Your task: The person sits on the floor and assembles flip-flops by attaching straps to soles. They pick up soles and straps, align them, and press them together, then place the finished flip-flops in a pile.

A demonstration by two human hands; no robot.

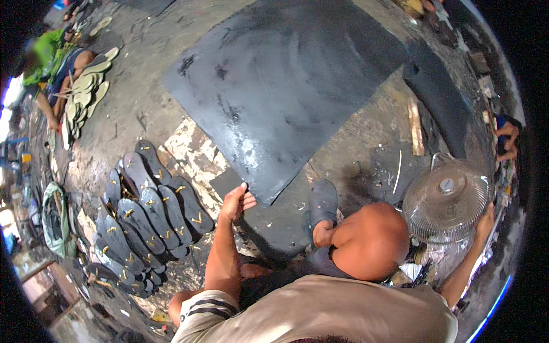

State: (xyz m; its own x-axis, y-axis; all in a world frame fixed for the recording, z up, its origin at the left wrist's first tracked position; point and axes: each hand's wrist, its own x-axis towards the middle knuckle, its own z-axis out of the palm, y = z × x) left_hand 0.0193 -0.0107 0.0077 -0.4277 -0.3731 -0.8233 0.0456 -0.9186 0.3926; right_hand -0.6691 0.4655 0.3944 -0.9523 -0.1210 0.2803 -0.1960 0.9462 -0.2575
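Note:
My left hand (238, 202) is at the near corner of a large black sheet (291, 86) spread on the floor. Its fingers are closed on a small dark flat piece (225, 182), with the thumb at that piece's edge. The sheet looks smooth, with wet-looking shiny patches. Far to the right, my right hand (485, 220) grips the outer rim of a round fan (449, 200) with a clear ribbed guard. Some of those fingers are hidden behind the rim. My foot in a dark slipper (323, 201) rests just beyond my bent knee.
Rows of black flip-flops (150, 214) with gold marks lie on the left, beside a greenish sack (57, 220). A person in green (48, 57) sits at far left by pale soles (84, 94). Another dark sheet (437, 94) and a wood strip (416, 126) lie right.

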